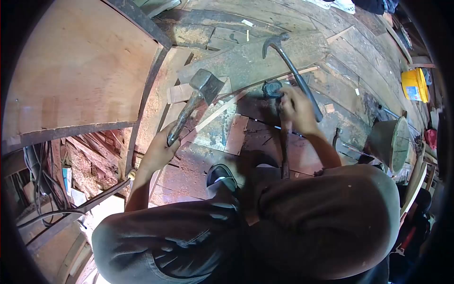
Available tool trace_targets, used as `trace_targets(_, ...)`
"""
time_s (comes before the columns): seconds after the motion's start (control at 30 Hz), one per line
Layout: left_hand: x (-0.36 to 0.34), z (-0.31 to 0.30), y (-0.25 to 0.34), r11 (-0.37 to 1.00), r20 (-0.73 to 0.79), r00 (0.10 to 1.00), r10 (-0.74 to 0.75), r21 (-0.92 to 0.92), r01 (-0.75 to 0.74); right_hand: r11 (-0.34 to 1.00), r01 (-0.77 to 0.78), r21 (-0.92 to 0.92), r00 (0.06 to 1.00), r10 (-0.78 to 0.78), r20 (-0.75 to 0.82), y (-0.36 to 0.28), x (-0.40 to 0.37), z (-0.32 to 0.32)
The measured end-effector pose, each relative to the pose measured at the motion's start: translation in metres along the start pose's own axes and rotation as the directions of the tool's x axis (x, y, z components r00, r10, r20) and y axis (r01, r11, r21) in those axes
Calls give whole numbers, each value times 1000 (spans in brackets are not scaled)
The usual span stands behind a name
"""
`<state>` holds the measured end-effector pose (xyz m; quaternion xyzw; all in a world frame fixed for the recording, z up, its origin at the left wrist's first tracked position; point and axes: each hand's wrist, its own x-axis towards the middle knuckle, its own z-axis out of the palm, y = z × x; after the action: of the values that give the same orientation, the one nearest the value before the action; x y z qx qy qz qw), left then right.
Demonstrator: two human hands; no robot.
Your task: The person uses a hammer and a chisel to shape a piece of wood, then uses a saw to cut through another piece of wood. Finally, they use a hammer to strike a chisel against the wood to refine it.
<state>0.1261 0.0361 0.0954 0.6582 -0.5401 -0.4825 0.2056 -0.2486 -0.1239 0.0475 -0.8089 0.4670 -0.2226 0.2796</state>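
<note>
My left hand is wrapped round the lower end of a sledgehammer's wooden handle; the worn steel head of the sledgehammer points up and away from me. My right hand, slightly blurred, has its fingers curled at the top of an upright wooden handle, whose lower end reaches my knee. What that handle belongs to is not clear. Just beyond the right fingers lies a small dark rounded object. A claw hammer with a black handle rests on the planks beside my right hand.
A plywood panel in a dark frame stands at left, with cables and wood scraps below. Another hammer lies near a grey bucket on the right. A yellow bucket stands farther back. Sawdust and offcuts cover the plank floor.
</note>
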Motion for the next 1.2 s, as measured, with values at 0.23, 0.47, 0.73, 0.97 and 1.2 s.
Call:
trace_targets(0.23,-2,1,5,953,55,983,-172,-242,181,996,27,-84,880,16,474,-33,-45,94)
trace_targets(0.47,1,-2,-2,931,64,969,-239,-267,248,955,108,-277,742,108,661,-38,-58,94)
trace_targets(0.73,0,-6,12,892,99,953,-287,-336,303,925,310,-222,634,-28,772,-63,-100,97)
trace_targets(0.97,0,-7,18,863,111,939,-327,-371,344,864,438,-250,655,-115,747,-50,-133,100)
trace_targets(1.2,-2,-7,3,873,41,929,-367,-329,360,803,480,-352,728,-141,671,-50,-160,101)
